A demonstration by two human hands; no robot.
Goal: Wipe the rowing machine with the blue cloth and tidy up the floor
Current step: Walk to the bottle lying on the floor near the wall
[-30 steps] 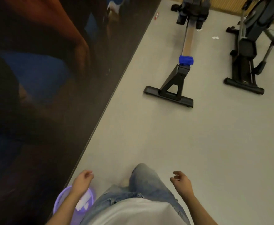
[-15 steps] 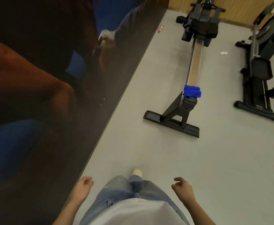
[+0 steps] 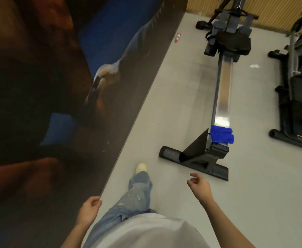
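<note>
Standing mid-stride on a grey floor (image 3: 164,108), a person in jeans and a pale top faces a rowing machine (image 3: 227,42) that takes up the upper right of the frame. Its shiny rail (image 3: 223,90) runs lengthwise away from the person, from a dark stand (image 3: 196,156) at centre right up to the bulky dark end near the top edge. A blue cloth (image 3: 221,134) lies bunched over the near end of the rail, just above the stand. The right hand (image 3: 199,185), at lower centre right, is raised with its fingers loosely curled and holds nothing. The cloth sits straight up the frame from it and a touch to the right, beyond the stand's crossbar. The left hand (image 3: 89,210), at lower left beside a dark painted wall (image 3: 39,86), is also loosely curled and empty, and it is well apart from the cloth. The right hand looks the nearer one for picking it up, and a wipe would then follow the rail's long line up the frame. A small bottle (image 3: 177,37) lies by the wall at top centre. A white scrap (image 3: 254,66) lies right of the rail, near a second machine (image 3: 296,97) at the right edge.
</note>
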